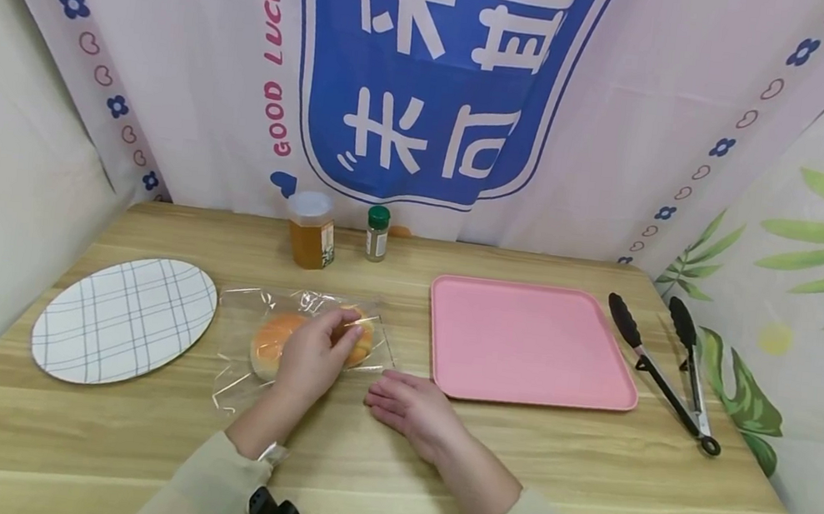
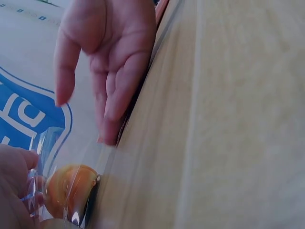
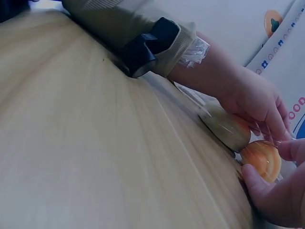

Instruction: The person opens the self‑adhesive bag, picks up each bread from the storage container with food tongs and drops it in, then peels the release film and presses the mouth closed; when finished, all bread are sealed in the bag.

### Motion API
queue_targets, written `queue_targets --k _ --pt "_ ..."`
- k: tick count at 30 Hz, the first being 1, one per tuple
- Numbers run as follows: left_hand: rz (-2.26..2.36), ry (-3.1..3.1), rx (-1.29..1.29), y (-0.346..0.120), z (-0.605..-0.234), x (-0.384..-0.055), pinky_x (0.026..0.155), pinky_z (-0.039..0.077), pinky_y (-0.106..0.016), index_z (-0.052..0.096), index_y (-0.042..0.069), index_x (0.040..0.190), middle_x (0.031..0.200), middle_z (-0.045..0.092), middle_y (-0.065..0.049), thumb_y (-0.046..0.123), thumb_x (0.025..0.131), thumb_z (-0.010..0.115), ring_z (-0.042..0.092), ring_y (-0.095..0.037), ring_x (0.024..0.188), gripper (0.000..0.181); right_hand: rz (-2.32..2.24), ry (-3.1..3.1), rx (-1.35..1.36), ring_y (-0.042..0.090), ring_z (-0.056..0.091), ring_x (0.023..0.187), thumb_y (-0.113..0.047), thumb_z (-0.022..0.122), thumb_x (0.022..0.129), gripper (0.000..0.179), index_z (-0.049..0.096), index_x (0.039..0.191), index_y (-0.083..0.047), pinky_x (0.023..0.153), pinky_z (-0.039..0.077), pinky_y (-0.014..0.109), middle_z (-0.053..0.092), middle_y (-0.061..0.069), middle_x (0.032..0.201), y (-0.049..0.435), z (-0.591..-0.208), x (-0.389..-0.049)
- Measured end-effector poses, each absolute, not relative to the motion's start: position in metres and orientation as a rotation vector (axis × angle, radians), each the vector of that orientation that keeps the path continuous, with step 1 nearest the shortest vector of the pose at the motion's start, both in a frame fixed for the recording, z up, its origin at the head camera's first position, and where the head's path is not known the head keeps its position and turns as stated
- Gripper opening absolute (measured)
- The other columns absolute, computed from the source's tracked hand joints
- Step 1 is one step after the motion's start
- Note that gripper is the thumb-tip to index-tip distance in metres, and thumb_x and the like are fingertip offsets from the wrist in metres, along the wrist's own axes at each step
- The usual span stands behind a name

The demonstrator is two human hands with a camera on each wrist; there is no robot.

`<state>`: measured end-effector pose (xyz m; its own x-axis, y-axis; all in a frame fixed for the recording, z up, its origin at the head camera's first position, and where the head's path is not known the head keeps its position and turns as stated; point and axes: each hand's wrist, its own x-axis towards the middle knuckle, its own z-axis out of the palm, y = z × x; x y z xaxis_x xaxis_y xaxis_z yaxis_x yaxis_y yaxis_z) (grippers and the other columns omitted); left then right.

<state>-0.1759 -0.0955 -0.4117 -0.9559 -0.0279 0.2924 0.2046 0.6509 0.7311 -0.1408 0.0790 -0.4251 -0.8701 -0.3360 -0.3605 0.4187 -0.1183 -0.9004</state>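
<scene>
Two round golden buns lie in a clear plastic bag (image 1: 240,314) on the table. The left bun (image 1: 273,339) is partly covered by my left hand (image 1: 313,355), whose thumb and fingers pinch the film above the right bun (image 1: 361,344). My right hand (image 1: 414,408) is held just off the bag's right end, fingers straight and side by side, holding nothing. In the left wrist view its palm (image 2: 114,52) shows, apart from the bagged bun (image 2: 71,188). The right wrist view shows the left hand (image 3: 257,98) over the bag, with shiny film stretched near its fingertips.
Left of the bag lies an oval checked placemat (image 1: 125,319). A pink tray (image 1: 531,345) sits to the right, with black-tipped tongs (image 1: 670,385) beyond it, spread apart. Behind the bag stand a jar of amber contents (image 1: 311,234) and a green-capped spice bottle (image 1: 376,236).
</scene>
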Motion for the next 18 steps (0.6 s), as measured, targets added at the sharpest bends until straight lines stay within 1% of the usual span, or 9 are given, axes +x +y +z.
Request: queue_targets --k 3,6,8,10,14,18 --pt "-1.178 -2.614 -0.138 -0.095 -0.41 -0.175 0.071 0.052 -0.037 0.069 0.009 0.113 0.096 0.073 -0.009 0.022 0.094 0.066 0.063 -0.022 0.081 0.024 -2.045 1.66 0.127 0.029 0.064 0.115 -0.012 0.054 0.1 0.054 0.034 0.142 0.015 0.102 0.053 0.038 0.055 0.031 0.132 0.071 -0.428 -0.146" --pt "-1.15 -2.652 -0.141 -0.097 -0.405 -0.173 0.081 0.055 -0.043 0.068 0.008 0.115 0.109 0.073 -0.011 0.023 0.094 0.065 0.067 -0.027 0.094 0.026 -2.05 1.669 0.174 0.022 0.068 0.106 -0.01 0.054 0.099 0.048 0.04 0.139 0.014 0.096 0.056 0.034 0.06 0.028 0.126 0.064 -0.429 -0.151" --pt "-1.128 -2.684 -0.15 -0.099 -0.401 -0.171 0.09 0.054 -0.047 0.067 0.007 0.117 0.118 0.071 -0.012 0.025 0.095 0.064 0.066 -0.029 0.106 0.029 -2.042 1.69 0.197 0.019 0.069 0.1 -0.011 0.053 0.099 0.044 0.045 0.135 0.014 0.092 0.058 0.031 0.064 0.025 0.121 0.061 -0.429 -0.155" --pt "-1.103 -2.727 -0.153 -0.1 -0.396 -0.169 0.093 0.053 -0.049 0.066 0.007 0.12 0.122 0.069 -0.013 0.026 0.097 0.061 0.064 -0.031 0.113 0.031 -2.027 1.714 0.22 0.017 0.07 0.095 -0.013 0.054 0.1 0.04 0.05 0.13 0.013 0.088 0.059 0.03 0.067 0.022 0.114 0.059 -0.428 -0.16" --pt "-1.064 -2.82 -0.173 -0.104 -0.386 -0.164 0.097 0.051 -0.052 0.064 0.006 0.124 0.124 0.068 -0.014 0.029 0.099 0.055 0.061 -0.033 0.118 0.036 -1.991 1.76 0.224 0.017 0.07 0.09 -0.018 0.055 0.1 0.037 0.057 0.122 0.011 0.087 0.06 0.031 0.069 0.018 0.107 0.056 -0.429 -0.166" --pt "-1.058 -2.873 -0.193 -0.107 -0.381 -0.161 0.101 0.049 -0.053 0.065 0.004 0.124 0.124 0.067 -0.016 0.029 0.099 0.053 0.059 -0.035 0.121 0.037 -1.991 1.774 0.228 0.019 0.07 0.091 -0.016 0.054 0.1 0.034 0.057 0.119 0.012 0.088 0.06 0.034 0.069 0.02 0.107 0.053 -0.43 -0.17"
